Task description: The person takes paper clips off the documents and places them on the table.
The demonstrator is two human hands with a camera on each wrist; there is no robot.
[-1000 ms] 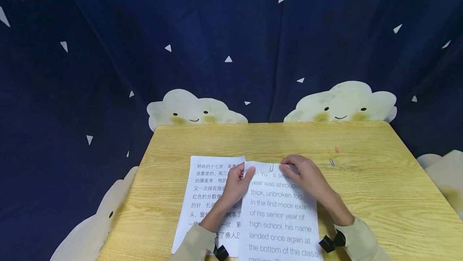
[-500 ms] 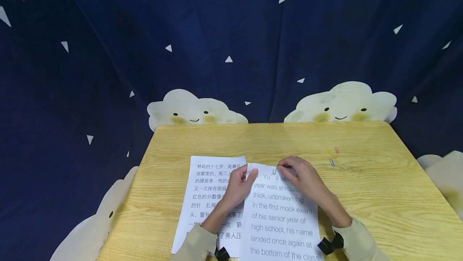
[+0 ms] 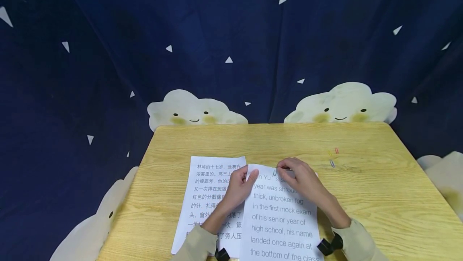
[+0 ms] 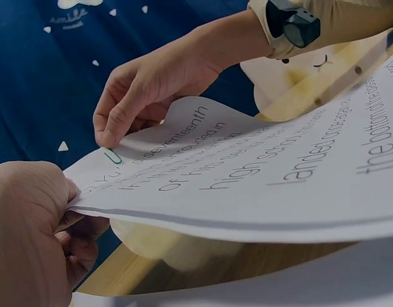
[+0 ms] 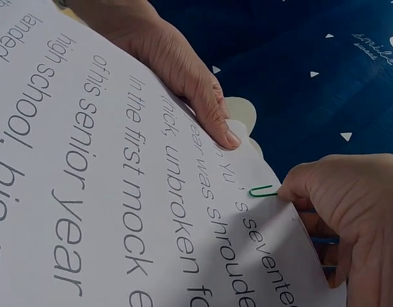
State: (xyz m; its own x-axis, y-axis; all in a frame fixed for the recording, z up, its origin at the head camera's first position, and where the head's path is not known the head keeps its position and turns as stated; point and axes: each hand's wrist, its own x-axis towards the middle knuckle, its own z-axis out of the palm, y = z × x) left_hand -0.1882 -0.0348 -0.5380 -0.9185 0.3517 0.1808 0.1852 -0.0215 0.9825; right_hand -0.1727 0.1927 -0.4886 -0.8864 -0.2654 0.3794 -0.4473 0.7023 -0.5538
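Note:
A stack of white paper sheets (image 3: 278,225) with English print is held up, tilted, by its top edge. My left hand (image 3: 240,184) pinches its top left corner, thumb on the printed face and fingers behind. At the top edge a green paper clip (image 5: 263,194) sits over the paper, its rounded end showing on the front. My right hand (image 3: 305,182) pinches the clip's outer end between thumb and fingertips, in the right wrist view right at the paper's edge. Its other fingers are partly hidden behind the sheet.
Under my left forearm, another sheet (image 3: 206,172) with Chinese print lies on the wooden table (image 3: 380,196). Toward the back right lie a red paper clip (image 3: 337,150), a yellow paper clip (image 3: 329,153) and a blue paper clip (image 3: 332,163). A dark blue curtain (image 3: 217,19) hangs behind.
Both hands and the held sheets have shifted slightly right and toward me. My right fingertips have closed in on the green paper clip, covering more of it from the head view.

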